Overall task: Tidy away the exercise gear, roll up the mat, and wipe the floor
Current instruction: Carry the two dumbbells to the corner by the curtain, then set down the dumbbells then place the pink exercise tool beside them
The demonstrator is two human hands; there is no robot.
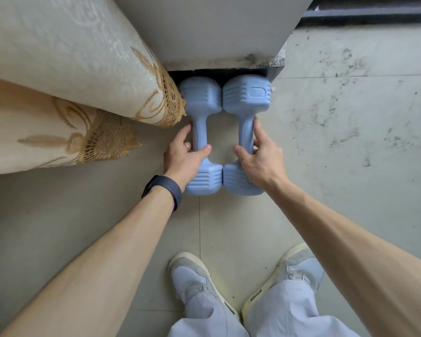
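Two light-blue dumbbells lie side by side on the tiled floor, heads touching, their far ends against the dark base of a grey wall pillar. My left hand grips the handle of the left dumbbell, thumb over the top. My right hand grips the handle of the right dumbbell, which is marked 2KG on its far head. Both dumbbells rest on the floor.
A cream curtain with gold lace trim hangs at the left, its hem brushing the left dumbbell. The grey pillar stands straight ahead. Scuffed, stained floor tiles spread to the right. My two shoes are at the bottom.
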